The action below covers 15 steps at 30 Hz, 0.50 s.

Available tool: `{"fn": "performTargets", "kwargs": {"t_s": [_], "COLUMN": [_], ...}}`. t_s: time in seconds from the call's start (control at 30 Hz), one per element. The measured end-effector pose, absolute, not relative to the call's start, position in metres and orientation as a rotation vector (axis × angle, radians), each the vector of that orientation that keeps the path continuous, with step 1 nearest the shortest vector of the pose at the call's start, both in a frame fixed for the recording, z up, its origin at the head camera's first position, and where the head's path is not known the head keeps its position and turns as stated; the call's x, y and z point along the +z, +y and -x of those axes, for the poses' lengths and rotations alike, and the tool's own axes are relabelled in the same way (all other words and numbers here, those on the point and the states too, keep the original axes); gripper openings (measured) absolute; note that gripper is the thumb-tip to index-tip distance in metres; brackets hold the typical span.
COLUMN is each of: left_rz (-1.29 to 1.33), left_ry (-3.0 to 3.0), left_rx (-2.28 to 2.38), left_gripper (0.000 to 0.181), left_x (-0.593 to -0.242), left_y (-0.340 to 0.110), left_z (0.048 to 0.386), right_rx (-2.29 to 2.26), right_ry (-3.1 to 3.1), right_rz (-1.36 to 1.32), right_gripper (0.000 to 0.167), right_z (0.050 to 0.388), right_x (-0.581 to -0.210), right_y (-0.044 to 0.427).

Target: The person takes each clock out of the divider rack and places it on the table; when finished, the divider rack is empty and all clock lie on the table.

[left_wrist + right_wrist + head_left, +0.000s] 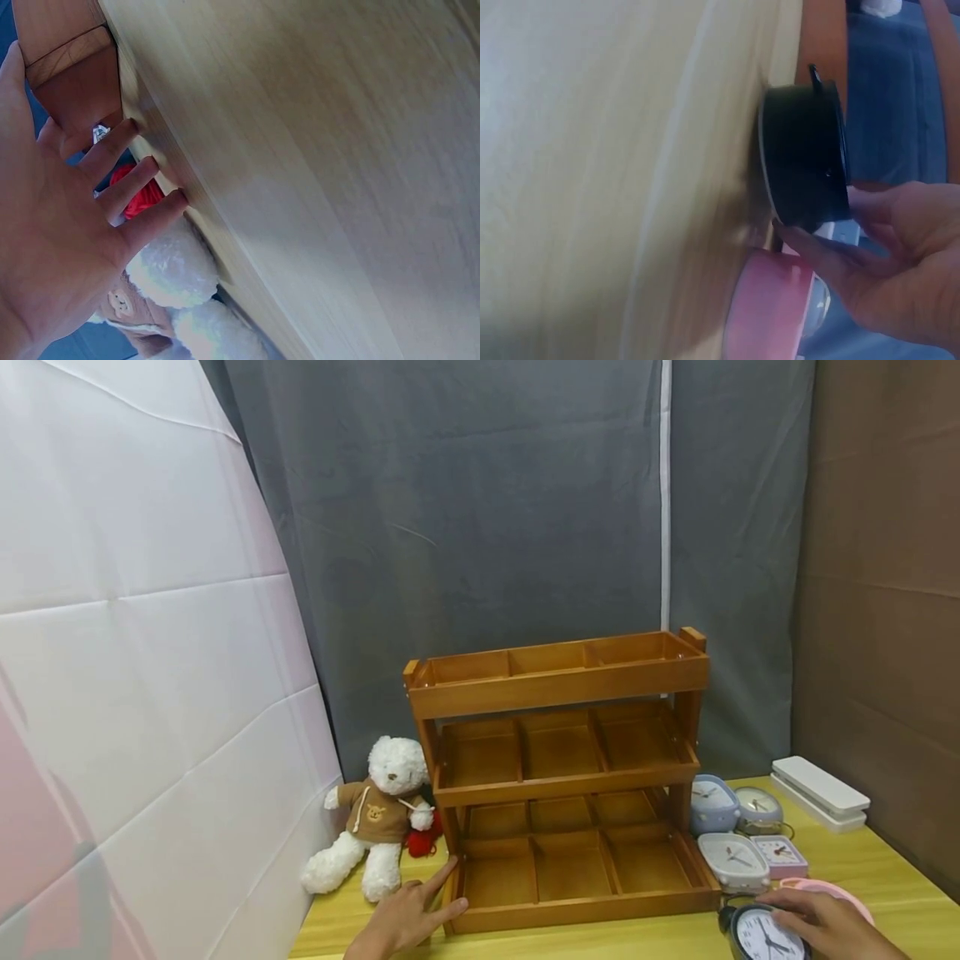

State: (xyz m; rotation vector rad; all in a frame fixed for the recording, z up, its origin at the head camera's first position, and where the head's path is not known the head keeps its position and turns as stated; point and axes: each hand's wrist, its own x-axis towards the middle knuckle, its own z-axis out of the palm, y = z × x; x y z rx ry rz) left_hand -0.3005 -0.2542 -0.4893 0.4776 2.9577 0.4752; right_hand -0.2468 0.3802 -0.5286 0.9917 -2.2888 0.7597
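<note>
With fingers spread, my left hand (405, 917) rests at the lower left corner of a brown wooden three-tier shelf (585, 906); in the left wrist view its fingertips touch the tabletop. A black round alarm clock (767, 935) with a white face is at the lower right of the head view. My right hand (828, 920) grips its right side between thumb and fingers. Seen from the right wrist, the black alarm clock's dark casing (802, 154) is close to the tabletop; whether it touches is unclear. Beside it lies a pink round object (769, 307), likely another clock.
Right of the shelf stand a blue clock (712, 806), a grey round clock (759, 810), a white clock (735, 862) and a small pink square clock (782, 857). A white device (821, 789) lies behind them. On the left sits a white teddy bear (378, 818) beside something red (422, 843).
</note>
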Motion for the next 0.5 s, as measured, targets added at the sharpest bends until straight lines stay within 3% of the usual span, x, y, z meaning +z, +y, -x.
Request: {"fn": "performTargets", "kwargs": {"t_s": [0.23,0.5], "left_rz": [-0.476,-0.453], "left_ry": [2.949,2.958], "left_rx": [0.499,0.507], "left_gripper": [0.074,0.074], "left_x": [-0.492,-0.49], "left_y": [-0.254,-0.258], "left_z": [0.301,0.298], "right_rx": [0.757,0.73], "right_ry": [-2.709,-2.848], "right_rz": [-0.646,-0.492], "right_gripper": [0.018,0.02], "right_z": [0.234,0.235], "right_x": [-0.51,-0.509], "right_y": [0.367,0.354]}}
